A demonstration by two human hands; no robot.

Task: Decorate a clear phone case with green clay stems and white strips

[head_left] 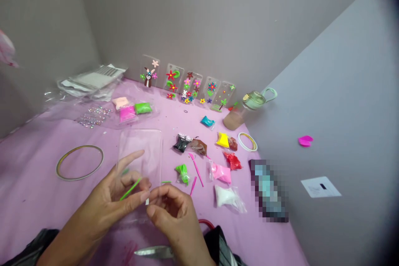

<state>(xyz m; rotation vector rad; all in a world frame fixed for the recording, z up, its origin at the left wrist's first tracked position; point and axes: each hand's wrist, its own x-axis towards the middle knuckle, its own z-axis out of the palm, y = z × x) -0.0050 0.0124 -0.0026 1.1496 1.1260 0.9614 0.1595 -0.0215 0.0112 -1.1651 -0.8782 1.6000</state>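
Observation:
My left hand (120, 197) holds a clear phone case (140, 139) upright, and some of its fingers show through the plastic. Its index finger stretches up across the case. A thin bright green clay strip (130, 189) slants beside the left thumb. My right hand (171, 210) is pinched near the left thumb tip, with a small white piece (147, 201) at its fingertips. Scissors (154, 252) lie under the right wrist, their blade pointing left. Just beyond the right hand are a green clay packet (182, 173) and a pink modelling tool (196, 170).
Decorated clear phone cases (175, 82) lean along the wall. Clay packets, including white (226, 196) and black (182, 142), lie to the right. A bottle (241, 110), a tape roll (247, 141) and a pixelated object (268, 191) sit near the right edge. A larger ring (80, 163) lies left.

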